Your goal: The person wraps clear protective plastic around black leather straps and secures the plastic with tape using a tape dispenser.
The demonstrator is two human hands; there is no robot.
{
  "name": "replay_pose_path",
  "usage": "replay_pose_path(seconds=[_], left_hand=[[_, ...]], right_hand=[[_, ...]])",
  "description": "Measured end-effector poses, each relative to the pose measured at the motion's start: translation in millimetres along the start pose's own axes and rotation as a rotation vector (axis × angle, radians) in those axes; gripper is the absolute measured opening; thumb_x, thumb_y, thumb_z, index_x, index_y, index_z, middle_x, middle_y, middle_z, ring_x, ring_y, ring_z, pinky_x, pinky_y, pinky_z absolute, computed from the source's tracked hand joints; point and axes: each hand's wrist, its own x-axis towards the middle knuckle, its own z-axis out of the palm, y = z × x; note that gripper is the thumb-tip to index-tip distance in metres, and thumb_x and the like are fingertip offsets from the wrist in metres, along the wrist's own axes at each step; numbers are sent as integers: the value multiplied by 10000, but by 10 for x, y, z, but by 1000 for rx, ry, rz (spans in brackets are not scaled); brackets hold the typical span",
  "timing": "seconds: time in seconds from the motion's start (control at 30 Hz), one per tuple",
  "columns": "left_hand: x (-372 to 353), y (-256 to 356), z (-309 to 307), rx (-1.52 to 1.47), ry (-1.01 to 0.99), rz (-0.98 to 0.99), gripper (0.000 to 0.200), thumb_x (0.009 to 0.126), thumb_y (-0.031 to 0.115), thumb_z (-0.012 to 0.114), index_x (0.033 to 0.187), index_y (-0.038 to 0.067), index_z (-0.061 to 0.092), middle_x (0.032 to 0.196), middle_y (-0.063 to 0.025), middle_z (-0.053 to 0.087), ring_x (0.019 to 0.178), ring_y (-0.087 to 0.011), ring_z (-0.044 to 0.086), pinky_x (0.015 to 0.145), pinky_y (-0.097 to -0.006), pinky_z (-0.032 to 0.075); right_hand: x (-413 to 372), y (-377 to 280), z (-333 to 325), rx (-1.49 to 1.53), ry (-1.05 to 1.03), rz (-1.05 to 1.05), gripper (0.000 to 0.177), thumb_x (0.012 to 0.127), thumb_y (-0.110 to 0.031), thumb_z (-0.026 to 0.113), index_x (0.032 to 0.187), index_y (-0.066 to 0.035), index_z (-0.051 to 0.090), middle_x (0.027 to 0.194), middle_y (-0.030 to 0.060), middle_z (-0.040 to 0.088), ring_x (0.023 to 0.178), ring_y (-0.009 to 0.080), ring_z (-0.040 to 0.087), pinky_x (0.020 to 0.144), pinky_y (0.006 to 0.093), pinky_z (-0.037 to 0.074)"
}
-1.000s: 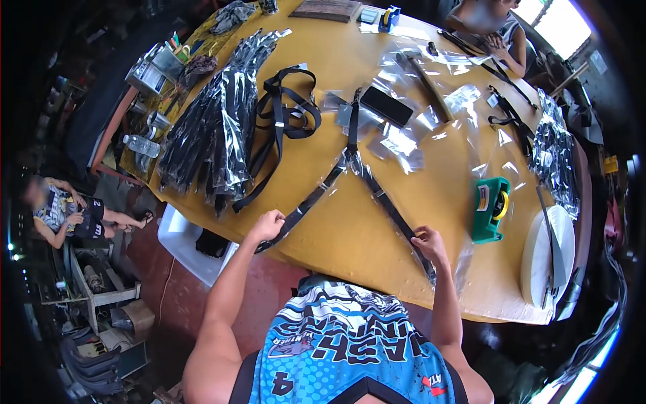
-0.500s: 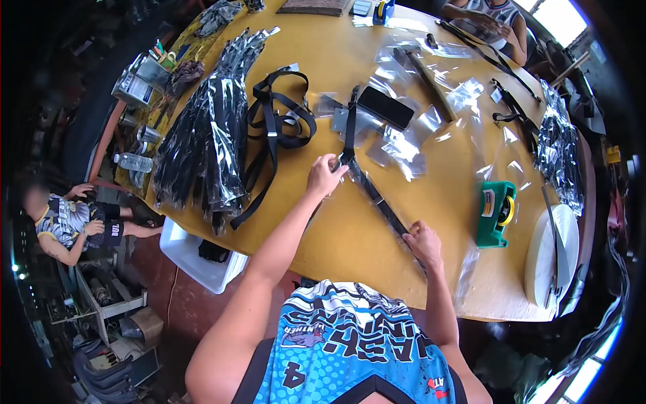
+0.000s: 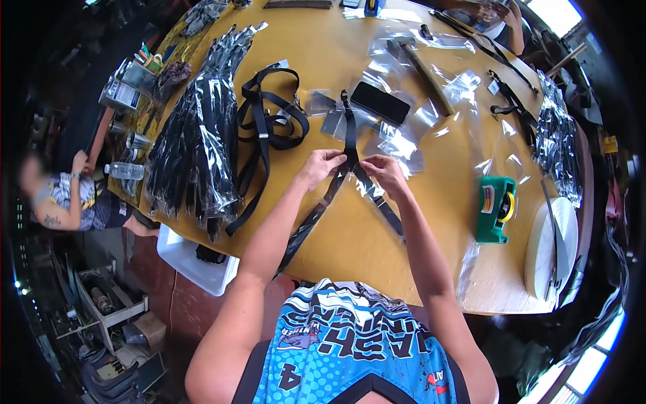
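While your left hand (image 3: 321, 167) and right hand (image 3: 385, 172) pinch either side of the black strap's junction, apparently at its clear sleeve, the black strap (image 3: 350, 131) lies forked on the yellow table (image 3: 323, 236), its upper end just beside the phone (image 3: 380, 102).

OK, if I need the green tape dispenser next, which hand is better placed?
Probably your right hand: the green tape dispenser stands on that side of the black straps, and your left hand would have to reach across. Both hands are at the straps' joint.
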Motion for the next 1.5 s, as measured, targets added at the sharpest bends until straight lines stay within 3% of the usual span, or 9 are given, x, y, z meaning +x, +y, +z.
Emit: replay_pose_path(seconds=[0.07,0.33,0.77,0.83,0.93,1.13,1.27,1.33,1.5], left_hand=[[-56,47,34,-93,1,-25,200,849,107,622,1019,3,633,869,-35,661,719,-81,617,659,-210,502],[-191,110,161,91,3,100,240,858,102,608,1049,-43,611,889,-64,664,719,-107,628,664,-231,516],[-409,205,296,238,101,233,243,818,103,661,1030,-13,635,885,-62,666,742,-89,611,664,-198,487],[-488,261,335,208,27,210,251,809,99,672,1026,-20,632,893,-73,667,759,-95,613,679,-198,488],[-479,217,343,228,73,209,256,794,112,688,999,-33,641,920,-97,675,799,-119,629,727,-231,503],[-503,223,354,178,41,233,257,799,89,682,1019,-33,628,902,-82,668,800,-110,625,715,-207,500],[-557,285,370,263,32,219,254,799,73,675,1026,-28,626,911,-93,668,802,-110,626,734,-211,502],[-580,303,377,98,17,185,293,789,55,678,1064,-22,611,932,-97,668,807,-114,627,751,-221,505],[-668,318,335,162,-62,224,341,765,28,690,1089,-19,593,978,-99,658,869,-138,622,783,-238,503]], right_hand=[[-5,8,-10,127,-5,57,214,839,-160,645,924,36,650,801,55,657,694,102,565,629,248,449],[-149,-112,-36,162,1,72,217,824,-168,667,910,32,669,782,45,657,658,87,550,590,238,439],[-380,-277,-4,-34,39,15,244,811,-221,681,894,8,685,734,18,647,642,72,526,590,249,420],[-415,-304,-9,-62,52,20,241,810,-222,682,890,5,687,735,19,651,641,72,528,594,251,421],[-445,-316,-32,-75,30,31,244,806,-221,686,894,7,687,757,27,661,646,74,535,601,250,425],[-480,-289,-37,-62,-36,-21,243,795,-199,695,880,27,676,734,37,652,628,89,527,579,259,425],[-449,-188,-55,-15,-70,-14,251,788,-196,701,907,24,675,751,37,653,648,95,537,608,262,434],[-437,-170,-71,18,-83,-23,250,786,-194,703,912,21,676,760,38,655,653,96,539,617,262,436],[-458,-152,-72,77,-104,-4,273,789,-188,703,960,22,671,800,48,661,692,94,548,651,259,440]])
